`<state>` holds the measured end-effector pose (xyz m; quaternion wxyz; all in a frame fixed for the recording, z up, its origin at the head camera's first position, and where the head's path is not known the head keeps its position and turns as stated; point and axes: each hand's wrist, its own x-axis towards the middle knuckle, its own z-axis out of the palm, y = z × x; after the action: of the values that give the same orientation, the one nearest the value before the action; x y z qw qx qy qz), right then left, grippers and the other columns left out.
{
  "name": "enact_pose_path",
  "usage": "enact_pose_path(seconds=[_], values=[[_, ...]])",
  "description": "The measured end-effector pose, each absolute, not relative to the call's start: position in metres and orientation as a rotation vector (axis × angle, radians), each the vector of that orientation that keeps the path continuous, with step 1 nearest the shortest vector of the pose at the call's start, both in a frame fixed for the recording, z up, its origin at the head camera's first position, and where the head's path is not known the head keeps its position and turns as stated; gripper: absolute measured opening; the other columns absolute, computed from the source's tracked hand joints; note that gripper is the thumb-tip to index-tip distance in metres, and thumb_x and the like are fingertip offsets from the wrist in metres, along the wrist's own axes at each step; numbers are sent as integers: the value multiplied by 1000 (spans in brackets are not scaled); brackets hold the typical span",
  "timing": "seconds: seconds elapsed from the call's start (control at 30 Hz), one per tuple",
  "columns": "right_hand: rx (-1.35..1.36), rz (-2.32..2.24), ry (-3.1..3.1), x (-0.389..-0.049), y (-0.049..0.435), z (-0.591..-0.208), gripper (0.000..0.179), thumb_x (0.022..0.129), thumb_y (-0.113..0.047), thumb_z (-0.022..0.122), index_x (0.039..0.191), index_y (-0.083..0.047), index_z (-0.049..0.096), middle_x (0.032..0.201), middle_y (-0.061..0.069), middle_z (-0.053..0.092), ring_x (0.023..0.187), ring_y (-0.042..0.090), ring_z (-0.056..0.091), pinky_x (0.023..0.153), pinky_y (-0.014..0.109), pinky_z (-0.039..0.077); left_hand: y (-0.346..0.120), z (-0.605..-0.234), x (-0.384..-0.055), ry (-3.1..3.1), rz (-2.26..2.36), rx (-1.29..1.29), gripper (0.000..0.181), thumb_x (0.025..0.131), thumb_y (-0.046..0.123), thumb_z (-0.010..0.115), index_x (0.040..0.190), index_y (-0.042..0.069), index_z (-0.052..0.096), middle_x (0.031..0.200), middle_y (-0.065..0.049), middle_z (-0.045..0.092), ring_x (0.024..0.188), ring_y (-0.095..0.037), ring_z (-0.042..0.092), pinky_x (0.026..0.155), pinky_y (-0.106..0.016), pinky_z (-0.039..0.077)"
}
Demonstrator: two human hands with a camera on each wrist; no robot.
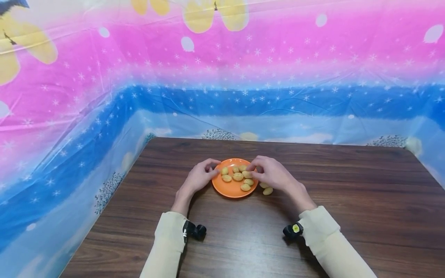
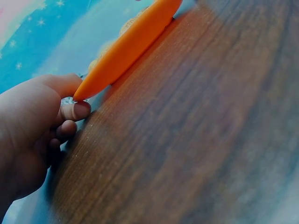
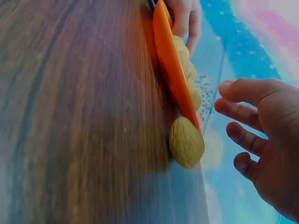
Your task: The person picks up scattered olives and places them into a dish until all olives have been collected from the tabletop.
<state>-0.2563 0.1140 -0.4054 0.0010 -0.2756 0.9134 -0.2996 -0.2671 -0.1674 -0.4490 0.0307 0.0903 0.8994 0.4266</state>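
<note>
An orange plate [image 1: 233,192] bears several tan, oval, walnut-like pieces [image 1: 238,177]. My left hand [image 1: 199,178] pinches the plate's left rim; in the left wrist view, the thumb lies on top and fingertips are under the edge. Over the plate's right side is my right hand [image 1: 275,173], its fingers loosely bent and apart. Nothing shows between them in the right wrist view. Beside the right rim, on the table, lies a loose tan piece [image 3: 187,142]; another loose one [image 1: 265,185] is partly hidden under the right hand.
A dark brown wood-grain table [image 1: 236,247] holds everything. Behind it and along its left side hangs a pink and blue cloth [image 1: 222,77] with snowflakes. Each wrist wears a small black camera [image 1: 198,231] that sits low over the table.
</note>
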Motion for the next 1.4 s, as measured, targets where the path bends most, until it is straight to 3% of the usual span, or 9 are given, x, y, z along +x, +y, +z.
enact_pose_path(seconds=[0.57, 1.1, 1.4], values=[[-811, -978, 2842, -249, 146, -415, 12, 91, -24, 72, 103, -21, 75, 98, -6, 66, 71, 12, 53, 66, 29, 45, -167, -448, -265, 2770, 1316, 268, 31, 98, 35, 60, 129, 30, 62, 81, -3, 55, 66, -20, 48, 61, -30, 36], [-723, -973, 2739, -248, 165, -422, 12, 92, -28, 71, 103, -29, 74, 102, -9, 67, 78, 13, 55, 70, 31, 46, -166, -446, -264, 2772, 1303, 269, 31, 99, 34, 59, 130, 31, 61, 84, -3, 56, 67, -20, 49, 63, -31, 36], [-680, -981, 2674, -247, 172, -425, 17, 94, -25, 68, 110, -25, 73, 107, -4, 70, 86, 13, 59, 75, 31, 48, -167, -446, -264, 2775, 1297, 279, 31, 99, 34, 59, 130, 29, 61, 83, -3, 56, 67, -20, 48, 63, -31, 37]])
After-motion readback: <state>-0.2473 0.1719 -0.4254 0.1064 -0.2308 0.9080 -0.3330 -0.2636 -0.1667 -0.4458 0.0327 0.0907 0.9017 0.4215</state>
